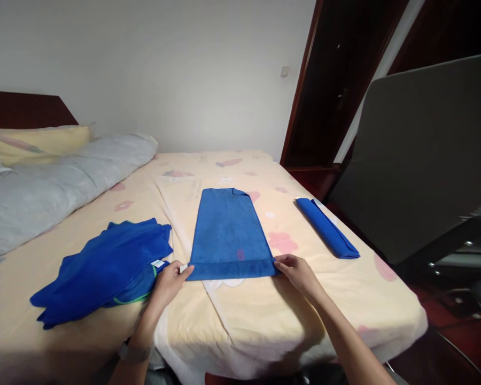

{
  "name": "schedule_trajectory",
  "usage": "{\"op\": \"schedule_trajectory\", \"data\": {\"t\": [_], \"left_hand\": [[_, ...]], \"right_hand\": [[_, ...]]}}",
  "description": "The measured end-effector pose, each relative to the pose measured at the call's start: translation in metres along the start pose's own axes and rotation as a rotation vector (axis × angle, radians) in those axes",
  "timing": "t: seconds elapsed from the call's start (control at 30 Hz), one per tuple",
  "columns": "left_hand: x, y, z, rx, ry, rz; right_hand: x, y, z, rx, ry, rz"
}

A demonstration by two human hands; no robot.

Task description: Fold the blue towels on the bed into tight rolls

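A blue towel (230, 230) lies flat on the bed, its near edge turned over into a narrow band and its far right corner curled up. My left hand (170, 282) pinches the near left corner, where a small white tag shows. At the near right corner my right hand (299, 272) grips the fold between thumb and fingers. Left of the towel, close to my left hand, is a loose heap of blue cloths (108, 267) with green edging and a white label. Over on the right rests a folded blue towel (326, 227), long and narrow.
The bed (260, 315) has a pale sheet with pink prints. A grey rolled quilt (64, 182) and a yellow pillow (44, 144) lie at the left. Beyond the bed's right edge stands a dark grey panel (417, 155), with a dark door (336, 80) behind.
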State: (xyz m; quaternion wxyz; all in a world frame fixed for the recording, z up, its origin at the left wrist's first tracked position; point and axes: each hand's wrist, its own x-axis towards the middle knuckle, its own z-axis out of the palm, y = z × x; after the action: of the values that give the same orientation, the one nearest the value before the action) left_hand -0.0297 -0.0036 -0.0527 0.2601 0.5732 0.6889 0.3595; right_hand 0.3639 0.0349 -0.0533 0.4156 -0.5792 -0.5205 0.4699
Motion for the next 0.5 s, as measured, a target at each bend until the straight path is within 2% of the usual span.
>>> {"op": "schedule_trajectory", "data": {"t": [0.17,0.4,0.5], "left_hand": [[0.0,0.001,0.004,-0.116,0.009,-0.017],[-0.011,0.013,0.001,-0.298,0.024,-0.006],[-0.023,0.012,-0.001,-0.311,0.001,-0.024]], "right_hand": [[0.003,-0.002,0.003,0.077,-0.008,0.029],[-0.005,-0.016,-0.009,0.077,0.004,-0.099],[-0.013,-0.015,-0.013,0.071,-0.032,-0.112]]}}
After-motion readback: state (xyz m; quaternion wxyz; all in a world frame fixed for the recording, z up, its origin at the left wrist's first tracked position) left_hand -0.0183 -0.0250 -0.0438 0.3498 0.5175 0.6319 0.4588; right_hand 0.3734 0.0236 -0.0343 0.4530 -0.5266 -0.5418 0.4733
